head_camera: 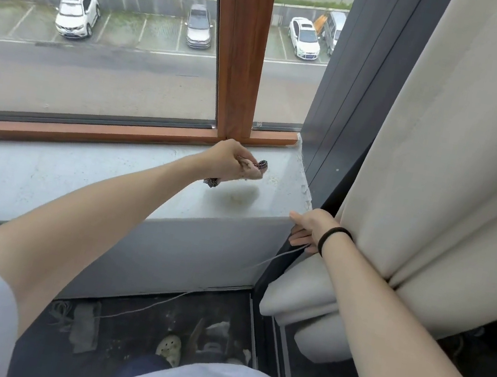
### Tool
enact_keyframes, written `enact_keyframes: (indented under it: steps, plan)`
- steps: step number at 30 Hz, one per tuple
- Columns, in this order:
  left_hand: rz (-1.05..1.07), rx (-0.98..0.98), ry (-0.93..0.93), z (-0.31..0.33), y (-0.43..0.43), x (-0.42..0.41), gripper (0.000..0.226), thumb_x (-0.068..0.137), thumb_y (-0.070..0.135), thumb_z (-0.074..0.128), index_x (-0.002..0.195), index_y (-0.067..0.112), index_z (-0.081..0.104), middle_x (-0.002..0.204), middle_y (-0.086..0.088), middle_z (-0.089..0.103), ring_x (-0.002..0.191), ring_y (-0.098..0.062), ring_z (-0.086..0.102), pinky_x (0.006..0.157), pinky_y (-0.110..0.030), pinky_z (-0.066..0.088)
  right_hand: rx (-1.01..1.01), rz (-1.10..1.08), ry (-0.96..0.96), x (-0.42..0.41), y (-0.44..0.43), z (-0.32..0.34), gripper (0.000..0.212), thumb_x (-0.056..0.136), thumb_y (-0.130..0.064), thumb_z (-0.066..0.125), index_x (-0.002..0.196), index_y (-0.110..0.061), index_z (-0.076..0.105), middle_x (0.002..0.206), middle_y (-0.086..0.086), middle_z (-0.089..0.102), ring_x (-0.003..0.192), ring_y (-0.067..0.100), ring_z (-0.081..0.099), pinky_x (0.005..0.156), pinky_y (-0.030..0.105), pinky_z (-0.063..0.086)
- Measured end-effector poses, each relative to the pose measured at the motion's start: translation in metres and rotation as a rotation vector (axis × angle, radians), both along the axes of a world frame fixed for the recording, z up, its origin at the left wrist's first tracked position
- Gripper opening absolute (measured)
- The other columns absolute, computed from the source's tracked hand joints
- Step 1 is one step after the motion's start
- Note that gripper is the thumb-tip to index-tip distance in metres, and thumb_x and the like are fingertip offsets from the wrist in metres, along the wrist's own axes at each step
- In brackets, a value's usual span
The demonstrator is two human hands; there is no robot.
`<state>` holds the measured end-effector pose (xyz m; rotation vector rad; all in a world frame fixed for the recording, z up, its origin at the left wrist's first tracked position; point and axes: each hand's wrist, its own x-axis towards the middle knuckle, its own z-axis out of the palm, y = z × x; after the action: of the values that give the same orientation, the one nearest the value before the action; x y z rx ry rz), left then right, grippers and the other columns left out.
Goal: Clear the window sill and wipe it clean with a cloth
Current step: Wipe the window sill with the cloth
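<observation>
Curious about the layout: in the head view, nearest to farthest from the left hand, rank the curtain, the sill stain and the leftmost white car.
1. Stain, on the sill beside the left hand.
2. Curtain, to the right.
3. White car, outside below.

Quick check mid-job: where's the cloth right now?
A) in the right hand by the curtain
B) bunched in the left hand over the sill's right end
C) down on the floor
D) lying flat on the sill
B: the left hand grips the bunched patterned cloth just above the sill near its right end; the right hand holds no cloth.
</observation>
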<state>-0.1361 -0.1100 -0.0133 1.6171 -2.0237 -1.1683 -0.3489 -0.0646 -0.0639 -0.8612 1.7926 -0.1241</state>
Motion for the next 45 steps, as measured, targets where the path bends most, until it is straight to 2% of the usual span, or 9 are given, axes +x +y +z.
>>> enact_keyframes:
  steps: [4, 8, 14, 18, 25, 32, 38, 42, 45]
  plan:
    - [-0.02, -0.268, -0.068, -0.012, -0.023, -0.011, 0.019, 0.08, -0.002, 0.055, 0.083, 0.004, 0.073, 0.067, 0.001, 0.053, 0.073, -0.013, 0.044, 0.057, -0.011, 0.033, -0.038, -0.093, -0.034, 0.005, -0.002, 0.001, 0.038, 0.098, -0.026, 0.049, 0.071, 0.0, 0.046, 0.106, 0.019, 0.061, 0.058, 0.019, 0.049, 0.024, 0.015, 0.031]
    - [0.001, -0.435, -0.185, -0.022, -0.052, -0.026, 0.03, 0.084, -0.003, 0.053, 0.104, 0.008, 0.072, 0.087, -0.006, 0.046, 0.084, -0.023, 0.047, 0.069, -0.028, 0.038, -0.027, -0.125, -0.037, 0.007, -0.004, 0.004, 0.029, 0.098, -0.023, 0.05, 0.094, 0.005, 0.055, 0.126, 0.022, 0.056, 0.061, 0.022, 0.05, 0.019, 0.013, 0.024]
    - [-0.054, -0.433, -0.341, -0.04, -0.064, -0.041, 0.021, 0.09, 0.01, 0.051, 0.102, 0.02, 0.066, 0.08, 0.01, 0.044, 0.076, -0.01, 0.046, 0.053, -0.008, 0.033, -0.04, -0.127, -0.014, 0.007, -0.003, 0.002, 0.037, 0.098, -0.027, 0.049, 0.115, 0.005, 0.055, 0.121, 0.018, 0.062, 0.056, 0.017, 0.054, 0.044, 0.018, 0.041]
    - [-0.097, -0.41, -0.383, -0.043, -0.07, -0.036, 0.037, 0.09, 0.006, 0.046, 0.119, 0.022, 0.062, 0.108, -0.005, 0.052, 0.108, -0.025, 0.05, 0.064, -0.027, 0.04, -0.019, -0.149, -0.011, 0.006, -0.005, -0.003, 0.032, 0.097, -0.032, 0.05, 0.095, -0.002, 0.058, 0.112, 0.014, 0.066, 0.058, 0.016, 0.057, 0.088, 0.036, 0.044]
    - [-0.179, -0.249, -0.264, -0.048, -0.061, -0.028, 0.047, 0.086, -0.004, 0.039, 0.12, 0.016, 0.063, 0.11, -0.008, 0.054, 0.103, -0.025, 0.051, 0.078, -0.034, 0.04, -0.002, -0.158, -0.033, 0.006, -0.003, -0.001, 0.037, 0.096, -0.036, 0.05, 0.1, -0.001, 0.059, 0.1, 0.01, 0.064, 0.06, 0.014, 0.057, 0.093, 0.036, 0.042]
    - [-0.309, -0.096, -0.213, -0.055, -0.026, -0.021, 0.053, 0.077, -0.009, 0.039, 0.115, 0.015, 0.067, 0.1, 0.005, 0.052, 0.102, -0.021, 0.053, 0.087, -0.032, 0.043, -0.023, -0.143, -0.009, 0.008, -0.003, 0.002, 0.04, 0.097, -0.037, 0.049, 0.072, -0.005, 0.051, 0.079, 0.005, 0.059, 0.058, 0.014, 0.057, 0.083, 0.031, 0.04]
    - [-0.392, -0.091, -0.167, -0.056, 0.017, -0.022, 0.047, 0.081, -0.007, 0.042, 0.112, 0.016, 0.07, 0.099, 0.005, 0.056, 0.096, -0.019, 0.055, 0.082, -0.027, 0.045, -0.042, -0.117, -0.012, 0.008, 0.002, 0.004, 0.036, 0.097, -0.033, 0.049, 0.08, -0.002, 0.055, 0.118, 0.014, 0.063, 0.068, 0.023, 0.06, 0.085, 0.034, 0.039]
    - [-0.496, 0.052, -0.203, -0.036, 0.028, -0.022, 0.046, 0.078, -0.006, 0.042, 0.107, 0.014, 0.071, 0.098, 0.0, 0.055, 0.084, -0.014, 0.051, 0.07, -0.021, 0.04, -0.052, -0.112, -0.029, 0.009, 0.005, 0.008, 0.043, 0.098, -0.031, 0.048, 0.118, 0.006, 0.055, 0.122, 0.017, 0.061, 0.091, 0.027, 0.063, 0.088, 0.037, 0.043]
    - [-0.361, 0.018, -0.143, -0.025, 0.024, -0.019, 0.044, 0.079, -0.008, 0.04, 0.105, 0.011, 0.071, 0.102, -0.001, 0.058, 0.091, -0.016, 0.051, 0.074, -0.022, 0.04, -0.065, -0.113, -0.032, 0.012, 0.007, 0.009, 0.039, 0.097, -0.03, 0.049, 0.114, 0.004, 0.057, 0.117, 0.016, 0.063, 0.081, 0.028, 0.065, 0.083, 0.036, 0.042]
